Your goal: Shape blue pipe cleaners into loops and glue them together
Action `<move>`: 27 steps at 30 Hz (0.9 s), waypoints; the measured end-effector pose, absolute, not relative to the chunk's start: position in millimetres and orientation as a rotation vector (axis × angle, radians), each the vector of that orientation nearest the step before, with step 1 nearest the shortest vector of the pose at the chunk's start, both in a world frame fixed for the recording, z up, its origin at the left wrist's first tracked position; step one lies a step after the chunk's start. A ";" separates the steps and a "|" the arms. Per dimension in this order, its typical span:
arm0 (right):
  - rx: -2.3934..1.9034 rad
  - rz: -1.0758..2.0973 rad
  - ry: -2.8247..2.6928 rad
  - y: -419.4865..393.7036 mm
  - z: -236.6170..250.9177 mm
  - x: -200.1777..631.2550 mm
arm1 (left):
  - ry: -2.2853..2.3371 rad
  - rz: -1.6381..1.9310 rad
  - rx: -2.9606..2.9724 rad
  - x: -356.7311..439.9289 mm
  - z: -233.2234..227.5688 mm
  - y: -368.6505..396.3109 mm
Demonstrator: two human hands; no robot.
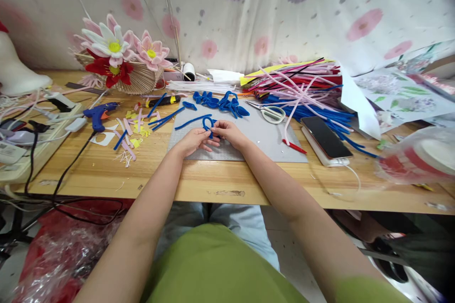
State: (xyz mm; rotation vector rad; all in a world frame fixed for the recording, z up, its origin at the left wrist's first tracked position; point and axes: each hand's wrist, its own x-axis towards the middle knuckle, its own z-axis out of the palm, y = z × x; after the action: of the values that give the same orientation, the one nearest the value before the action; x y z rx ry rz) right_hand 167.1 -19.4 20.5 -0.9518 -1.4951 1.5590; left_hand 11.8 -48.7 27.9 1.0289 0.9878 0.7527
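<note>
A blue pipe cleaner (207, 120), bent into a loop, is pinched between my two hands above the grey board (249, 149). My left hand (196, 142) grips the loop's lower part with thumb and index finger, its other fingers partly extended. From the other side my right hand (229, 133) has its fingers closed on the same pipe cleaner. A straight blue pipe cleaner (192, 121) lies just behind my left hand. Farther back on the board sit several curled blue pipe-cleaner pieces (227, 104). To their right are scissors (269, 112) with pale handles.
A blue glue gun (99, 114) and pink and yellow scraps (133, 132) lie left. Behind them stands a basket with fuzzy flowers (119, 54). Pipe-cleaner bundles (298, 85), a phone (327, 137) on a white box and a plastic-wrapped cup (419, 156) are right.
</note>
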 end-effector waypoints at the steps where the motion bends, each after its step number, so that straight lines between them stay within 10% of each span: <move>1: -0.952 1.565 -1.497 -19.5 20.8 166.8 | 0.983 0.753 1.029 11.7 27.6 -48.7; 27: -0.492 1.951 -1.166 -13.9 19.4 184.2 | 0.835 0.685 0.767 20.2 39.7 -52.5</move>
State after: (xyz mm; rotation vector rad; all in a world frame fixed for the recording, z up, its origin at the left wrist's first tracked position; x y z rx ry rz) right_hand 184.2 -13.9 19.4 -0.4919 -1.1655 1.9511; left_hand 20.2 -52.5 39.7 0.7669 0.8355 0.6853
